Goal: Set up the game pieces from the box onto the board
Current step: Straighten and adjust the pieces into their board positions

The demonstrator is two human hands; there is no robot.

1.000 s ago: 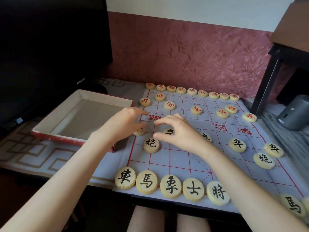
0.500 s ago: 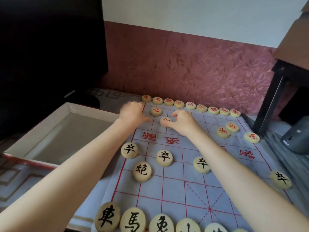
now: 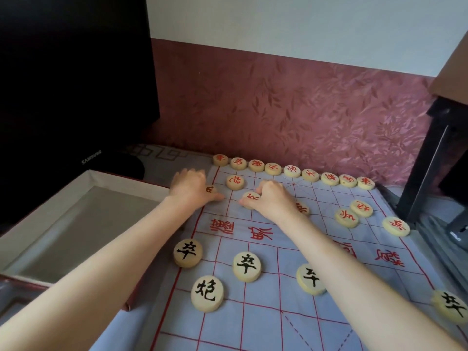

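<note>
A pale cloth board (image 3: 266, 252) with red grid lines lies on the table. Round cream discs with red characters form a row (image 3: 292, 171) along its far edge. Black-lettered discs (image 3: 247, 266) stand nearer me. My left hand (image 3: 190, 187) rests at the board's far left edge, fingers closed on a red-lettered disc (image 3: 209, 190) that is mostly hidden. My right hand (image 3: 271, 200) pinches another red-lettered disc (image 3: 250, 197) on the board. The open box (image 3: 83, 196) sits left of the board, and no pieces show in it.
A dark monitor (image 3: 73, 84) stands behind the box at the left. A black table leg (image 3: 428, 163) and a grey object (image 3: 455, 224) crowd the right edge. A patterned red wall (image 3: 291, 107) rises just behind the far row.
Both hands moved from the near black-lettered discs to the far left of the board and now hold red-lettered discs. My head tilted up and closer.
</note>
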